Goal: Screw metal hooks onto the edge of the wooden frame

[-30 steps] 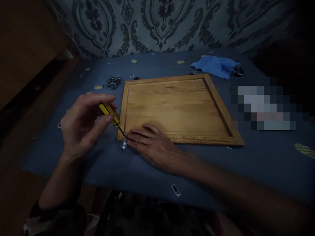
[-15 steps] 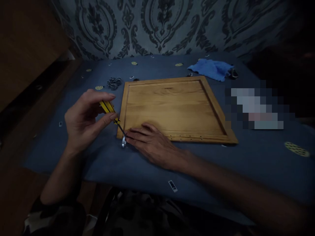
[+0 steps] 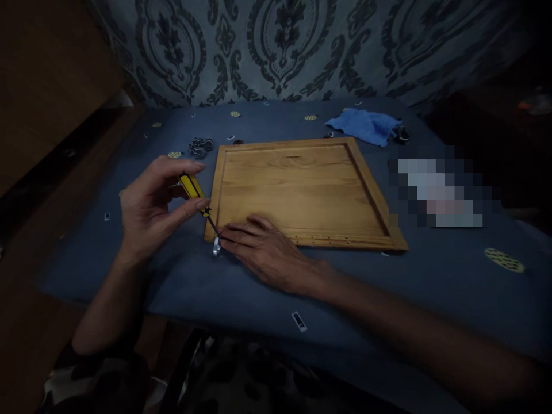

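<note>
My left hand (image 3: 155,204) grips the yellow-and-black handle of a screwdriver (image 3: 192,187) between thumb and fingers. Its shaft slants down to the near left corner of a framed wooden panel (image 3: 293,184) that lies flat. My right hand (image 3: 271,253) reaches in from the right, palm down, over the panel's near edge. The fingertips of that hand come together at the screwdriver's tip, against a small curved silver metal fitting (image 3: 216,247) at the corner. They hide the exact point of contact and any screw there.
A blue cloth (image 3: 364,125) lies behind the panel, with a small dark object beside it. To the panel's back left sits a small heap of dark metal pieces (image 3: 200,147). A blue printed cover (image 3: 241,293) lies under everything. A patterned surface (image 3: 280,52) rises behind.
The view has shifted slightly. Both hands, the screwdriver and the silver fitting keep nearly the same places relative to the panel.
</note>
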`<state>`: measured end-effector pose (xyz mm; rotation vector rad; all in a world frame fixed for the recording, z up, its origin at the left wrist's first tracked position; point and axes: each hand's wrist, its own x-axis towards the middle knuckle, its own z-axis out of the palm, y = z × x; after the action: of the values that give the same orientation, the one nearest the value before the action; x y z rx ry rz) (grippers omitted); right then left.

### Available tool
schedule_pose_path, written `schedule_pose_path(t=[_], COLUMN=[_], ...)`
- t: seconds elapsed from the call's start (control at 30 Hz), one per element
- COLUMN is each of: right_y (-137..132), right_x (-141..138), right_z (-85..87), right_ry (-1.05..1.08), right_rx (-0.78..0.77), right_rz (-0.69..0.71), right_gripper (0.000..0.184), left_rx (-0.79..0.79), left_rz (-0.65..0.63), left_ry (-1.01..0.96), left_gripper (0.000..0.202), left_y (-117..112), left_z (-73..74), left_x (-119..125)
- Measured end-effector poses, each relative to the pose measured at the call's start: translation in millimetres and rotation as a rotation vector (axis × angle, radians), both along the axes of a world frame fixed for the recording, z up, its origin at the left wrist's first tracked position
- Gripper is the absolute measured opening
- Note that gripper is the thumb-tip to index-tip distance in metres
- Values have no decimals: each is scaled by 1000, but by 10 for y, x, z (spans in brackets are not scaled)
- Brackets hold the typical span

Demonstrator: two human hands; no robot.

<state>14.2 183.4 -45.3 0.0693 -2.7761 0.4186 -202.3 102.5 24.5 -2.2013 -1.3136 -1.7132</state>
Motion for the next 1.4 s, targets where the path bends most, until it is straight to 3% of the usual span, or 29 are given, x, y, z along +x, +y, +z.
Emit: schedule_pose_path(t=[0.37,0.57,0.87,1.1,1.27,1.4], right_y=[5,6,0,3,9,4], right_x=[-10,-12,-6,-15,-1,8], right_z=[-18,-33,-30,-87,-103,-69], right_ry=[27,16,17,36,54,40], right_rx=[0,-4,11,5,8,6], right_rz=[-4,-4,-17,-30,-18,-22], right_gripper=[38,38,36,35,38,37], left_rx=[-179,-83,-83,-90,49,-8], left_rz=[72,106,-72,-52,14,4], left_ry=[-115,-41,-39,-37,-121,-113], left_gripper=[45,49,52,52,43,46], left_y=[-52,-30,-29,-58,-37,-40], left_z=[3,-13,8,28,40,39], left_x=[52,40,6,26,31,39])
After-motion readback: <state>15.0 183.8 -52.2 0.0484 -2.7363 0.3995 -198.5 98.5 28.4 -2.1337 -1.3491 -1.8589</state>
